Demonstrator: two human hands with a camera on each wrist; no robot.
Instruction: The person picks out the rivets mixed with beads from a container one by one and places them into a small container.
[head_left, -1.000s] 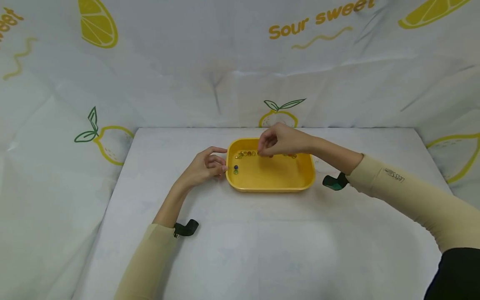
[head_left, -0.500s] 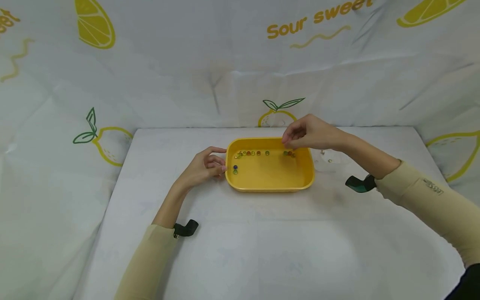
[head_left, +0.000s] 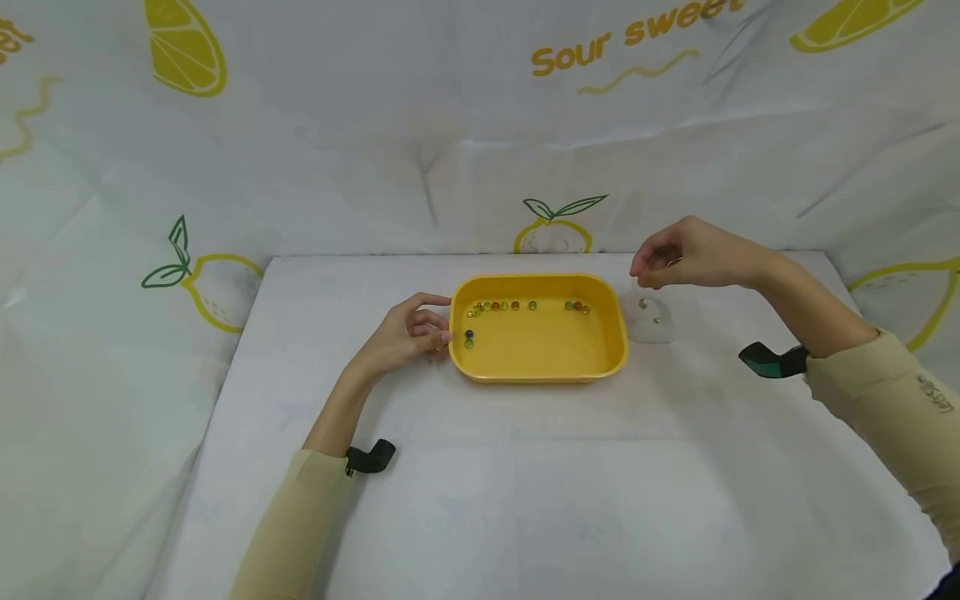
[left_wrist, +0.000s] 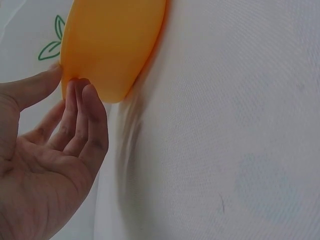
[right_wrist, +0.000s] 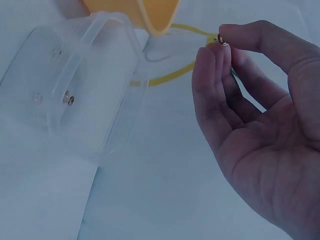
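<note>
A yellow tray [head_left: 542,350] holds several small glass marbles [head_left: 515,306], most along its far wall and two, one of them blue, near the left end. My left hand [head_left: 403,335] rests its fingertips and thumb against the tray's left end, as the left wrist view shows at the yellow wall [left_wrist: 112,45]. Above a clear plastic container [right_wrist: 95,65] to the right of the tray, my right hand [head_left: 701,252] pinches one small marble [right_wrist: 223,40] between thumb and fingertips. Inside that container lie a few more marbles [right_wrist: 68,98].
The white-covered table [head_left: 465,500] extends in front of the tray. A white curtain [head_left: 337,167] printed with lemons hangs behind it and at both sides. The clear container stands close to the tray's right end.
My right hand has moved right, from inside the tray to above the clear container, uncovering the marbles along the far wall. My left hand stays at the tray's left end.
</note>
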